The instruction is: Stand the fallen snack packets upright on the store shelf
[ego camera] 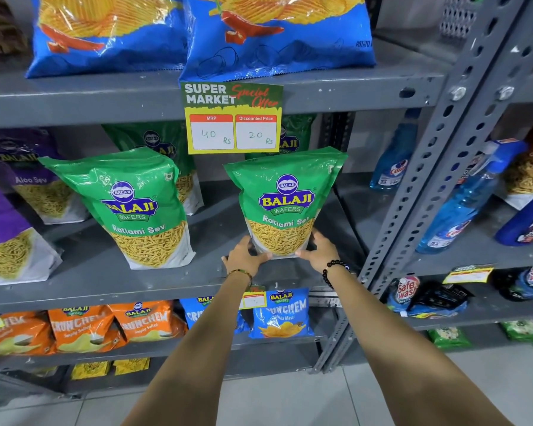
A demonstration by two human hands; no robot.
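A green Ratlami Sev packet stands upright on the grey middle shelf, near its front right. My left hand grips its lower left corner and my right hand grips its lower right corner. A second green Ratlami Sev packet stands to the left, leaning slightly back. Behind them, more green packets stand partly hidden. Purple Aloo Sev packets lean at the far left.
A price sign hangs from the upper shelf above the held packet. Blue chip bags sit on top. Orange and blue Crunchem packets fill the lower shelf. A perforated steel post and blue cleaner bottles stand at right.
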